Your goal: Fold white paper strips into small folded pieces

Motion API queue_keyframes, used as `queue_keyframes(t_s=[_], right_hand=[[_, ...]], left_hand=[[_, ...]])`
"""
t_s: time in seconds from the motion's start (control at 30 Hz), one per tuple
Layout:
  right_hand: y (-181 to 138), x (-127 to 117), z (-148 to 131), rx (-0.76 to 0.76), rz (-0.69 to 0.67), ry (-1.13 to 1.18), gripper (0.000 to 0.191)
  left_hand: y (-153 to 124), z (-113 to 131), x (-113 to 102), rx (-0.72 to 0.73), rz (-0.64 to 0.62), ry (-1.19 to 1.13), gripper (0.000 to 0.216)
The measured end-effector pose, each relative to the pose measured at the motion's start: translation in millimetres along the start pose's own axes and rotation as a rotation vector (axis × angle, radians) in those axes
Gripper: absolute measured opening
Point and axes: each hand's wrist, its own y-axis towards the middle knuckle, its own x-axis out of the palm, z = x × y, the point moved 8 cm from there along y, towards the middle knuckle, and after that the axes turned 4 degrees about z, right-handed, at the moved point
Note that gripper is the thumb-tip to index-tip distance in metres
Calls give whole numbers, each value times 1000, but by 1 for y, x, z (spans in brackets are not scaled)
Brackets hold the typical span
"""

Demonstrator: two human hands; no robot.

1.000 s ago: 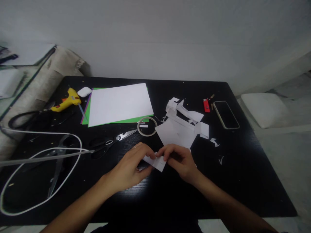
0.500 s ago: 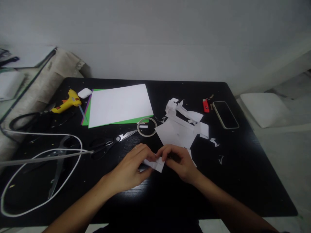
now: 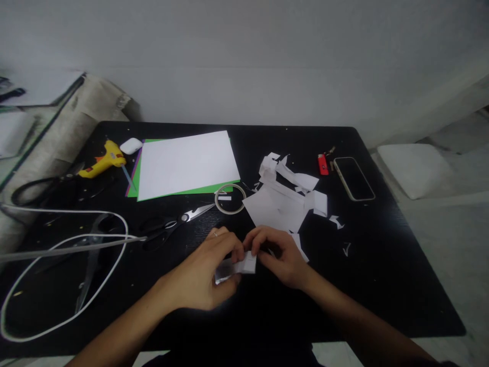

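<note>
A small folded piece of white paper [image 3: 247, 264] is held between my two hands near the front middle of the black table. My left hand [image 3: 208, 267] grips its left part, thumb below and fingers above. At its upper right edge, the fingertips of my right hand [image 3: 277, 255] pinch the paper. Just beyond my hands lies a larger white paper piece [image 3: 277, 206] among crumpled white scraps [image 3: 303, 182]. Scissors [image 3: 185, 217] with black handles lie past my left hand, their tips touching a roll of tape [image 3: 243, 191].
White sheets [image 3: 187, 163] lie over green paper [image 3: 191, 192] at the back. A yellow glue gun [image 3: 103, 160], a white case [image 3: 131, 146] and a looped white cable [image 3: 124, 219] are on the left. A red lighter [image 3: 323, 164] and a phone [image 3: 354, 178] lie right.
The folded paper has turned to sit more level, and more of it shows at my left palm. My left thumb and hand have shifted slightly down. The view has moved a little.
</note>
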Motion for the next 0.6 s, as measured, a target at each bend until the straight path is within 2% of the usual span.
queue_keyframes(t_s=[0.1,0.2,0.4,0.6], right_hand=[[0,-1,-1,-28,22,-14,19],[1,-3,-5,-60,51,-47,19],[0,-7,-13,-128,138,-139,21],[-2,-5,-17,-181,137,-197,22]], left_hand=[[-2,1,3,-22,-55,-79,27],[-1,-3,5,-71,-32,-101,14],[2,-12,11,-124,30,-100,24],[3,-17,14,-162,46,-158,24]])
